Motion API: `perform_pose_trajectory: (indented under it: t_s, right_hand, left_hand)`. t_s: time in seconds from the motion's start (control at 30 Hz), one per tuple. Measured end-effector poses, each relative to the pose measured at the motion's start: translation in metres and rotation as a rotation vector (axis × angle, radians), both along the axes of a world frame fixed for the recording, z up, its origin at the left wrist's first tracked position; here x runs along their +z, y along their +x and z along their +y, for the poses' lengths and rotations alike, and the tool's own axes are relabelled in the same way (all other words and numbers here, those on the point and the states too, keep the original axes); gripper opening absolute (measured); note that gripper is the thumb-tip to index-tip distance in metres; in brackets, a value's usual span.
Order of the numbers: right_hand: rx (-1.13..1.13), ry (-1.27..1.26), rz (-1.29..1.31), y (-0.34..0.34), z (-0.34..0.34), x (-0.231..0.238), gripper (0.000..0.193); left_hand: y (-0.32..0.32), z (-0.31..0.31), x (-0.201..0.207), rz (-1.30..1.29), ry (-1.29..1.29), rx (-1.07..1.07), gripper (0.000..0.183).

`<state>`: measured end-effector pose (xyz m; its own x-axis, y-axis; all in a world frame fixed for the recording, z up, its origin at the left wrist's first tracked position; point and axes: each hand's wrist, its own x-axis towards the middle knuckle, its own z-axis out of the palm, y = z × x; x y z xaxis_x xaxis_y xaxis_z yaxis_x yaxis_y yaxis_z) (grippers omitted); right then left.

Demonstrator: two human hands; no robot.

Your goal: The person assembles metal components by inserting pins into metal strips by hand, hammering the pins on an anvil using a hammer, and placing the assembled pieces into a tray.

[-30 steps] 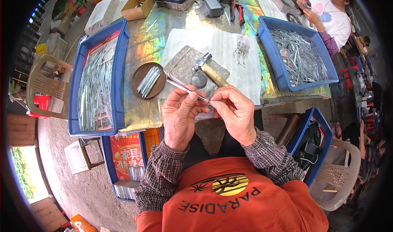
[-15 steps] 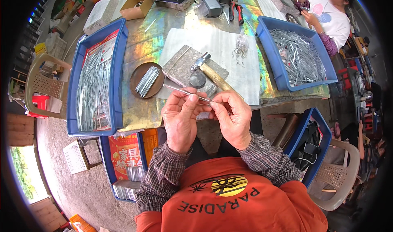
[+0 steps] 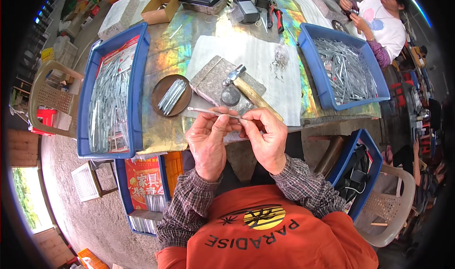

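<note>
Left of the surface (image 3: 163, 46): a beige plastic chair (image 3: 53, 85), grey floor (image 3: 80, 150), and a bright opening (image 3: 31, 198) in a brown wall (image 3: 23, 148). Right of the surface: a second plastic chair (image 3: 392, 206).

Orange-red garment (image 3: 308, 245): dark capital lettering (image 3: 244, 242) near a yellow palm-tree disc (image 3: 264, 217)
Red sheet (image 3: 137, 167): large pale characters (image 3: 148, 181), below the surface's (image 3: 163, 131) near-left corner

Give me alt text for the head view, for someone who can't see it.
A person's left hand and right hand hold a thin metal strip at a worktable's near edge. A hammer lies across a stone slab, with a brown dish of strips to its left; a left blue tray and right blue tray hold more.
</note>
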<state>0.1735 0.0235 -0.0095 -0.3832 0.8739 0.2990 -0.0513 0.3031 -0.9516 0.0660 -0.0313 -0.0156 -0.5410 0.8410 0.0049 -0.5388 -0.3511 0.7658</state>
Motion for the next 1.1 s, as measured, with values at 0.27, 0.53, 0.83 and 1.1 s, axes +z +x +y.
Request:
perform_pose_trajectory:
  t_s: [0.27, 0.53, 0.83, 1.1]
  right_hand:
    - [0.005, 0.222, -0.125, 0.003, 0.011, 0.001, 0.009]
    - [-0.005, 0.350, -0.173, 0.013, 0.018, 0.011, 0.011]
    - [0.021, 0.293, -0.160, 0.016, 0.019, 0.009, 0.011]
    - [0.024, 0.346, -0.190, 0.015, 0.024, 0.008, 0.011]
  left_hand:
    - [-0.010, 0.007, 0.002, -0.026, -0.001, -0.036, 0.011]
    - [-0.038, 0.035, 0.002, 0.302, -0.048, 0.056, 0.009]
    - [-0.036, 0.045, -0.005, 0.643, -0.154, 0.194, 0.006]
    - [-0.037, 0.043, -0.004, 0.769, -0.180, 0.210, 0.008]
